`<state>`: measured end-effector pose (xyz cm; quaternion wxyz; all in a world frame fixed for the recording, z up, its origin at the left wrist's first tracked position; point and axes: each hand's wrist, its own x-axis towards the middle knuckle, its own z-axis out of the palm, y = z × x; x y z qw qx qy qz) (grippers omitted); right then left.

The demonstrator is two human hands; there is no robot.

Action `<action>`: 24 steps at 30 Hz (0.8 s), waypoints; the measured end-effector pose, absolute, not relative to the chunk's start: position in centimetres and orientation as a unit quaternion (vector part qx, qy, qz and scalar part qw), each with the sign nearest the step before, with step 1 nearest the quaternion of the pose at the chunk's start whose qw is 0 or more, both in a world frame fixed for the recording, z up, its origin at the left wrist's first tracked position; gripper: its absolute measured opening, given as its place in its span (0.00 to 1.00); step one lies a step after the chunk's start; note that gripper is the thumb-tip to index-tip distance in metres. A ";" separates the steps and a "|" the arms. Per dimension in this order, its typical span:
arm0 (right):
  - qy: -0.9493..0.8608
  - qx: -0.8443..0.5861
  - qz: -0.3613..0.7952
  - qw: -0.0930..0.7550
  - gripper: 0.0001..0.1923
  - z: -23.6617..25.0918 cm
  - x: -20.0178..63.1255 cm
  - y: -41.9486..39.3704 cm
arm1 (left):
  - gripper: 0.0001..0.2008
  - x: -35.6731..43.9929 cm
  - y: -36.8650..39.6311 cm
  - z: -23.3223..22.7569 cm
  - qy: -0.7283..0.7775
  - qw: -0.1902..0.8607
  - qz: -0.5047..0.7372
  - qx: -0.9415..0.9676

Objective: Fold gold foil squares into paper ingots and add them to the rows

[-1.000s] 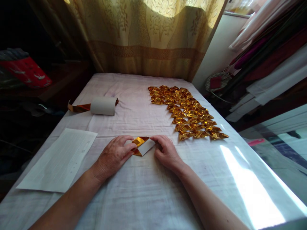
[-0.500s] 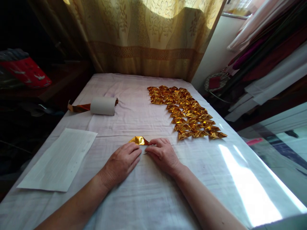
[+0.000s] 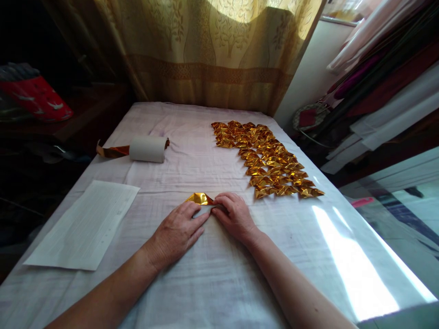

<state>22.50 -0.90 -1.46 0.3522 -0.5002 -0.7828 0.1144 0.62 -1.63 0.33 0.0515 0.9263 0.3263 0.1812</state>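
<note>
A partly folded piece of gold foil paper [image 3: 201,198] lies on the cloth, held between both hands. My left hand [image 3: 176,228] is at its left end, fingertips closed on the near edge, with one finger reaching across toward the right hand. At the right corner, my right hand [image 3: 236,214] pinches the foil between thumb and fingers. The near edge of the foil is covered by the fingers. To the right of my right hand, rows of folded gold foil pieces [image 3: 274,160] lie close together.
A grey-white cardboard roll [image 3: 147,149] with gold foil strips coming out lies at the back left. A printed sheet of paper [image 3: 84,224] is nearer on the left. Beyond the pale tablecloth [image 3: 192,123] hangs a patterned curtain [image 3: 212,59]. A red container [image 3: 37,98] stands on the far-left shelf.
One finger of my left hand has stretched right, toward the right corner of the foil. My right hand still pinches that corner. The rows of folded pieces are unchanged.
</note>
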 end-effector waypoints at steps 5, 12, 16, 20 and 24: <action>-0.777 -0.521 0.115 0.335 0.03 -1.3 22.2 -0.9 | 0.20 0.5 -1.7 0.0 0.325 0.044 0.209 0.921; -0.770 -0.540 0.118 0.320 0.05 -1.3 21.8 -0.8 | 0.19 0.7 -1.7 0.0 0.322 0.035 0.200 0.925; -0.769 -0.540 0.119 0.320 0.02 -1.3 22.0 -0.8 | 0.20 0.7 -1.7 0.2 0.318 0.028 0.199 0.926; -0.790 -0.500 0.137 0.327 0.06 -1.4 22.4 -0.7 | 0.21 0.7 -1.8 0.3 0.318 0.026 0.208 0.924; -0.781 -0.511 0.135 0.333 0.03 -1.5 22.4 -0.6 | 0.20 0.7 -1.8 0.4 0.324 0.025 0.199 0.924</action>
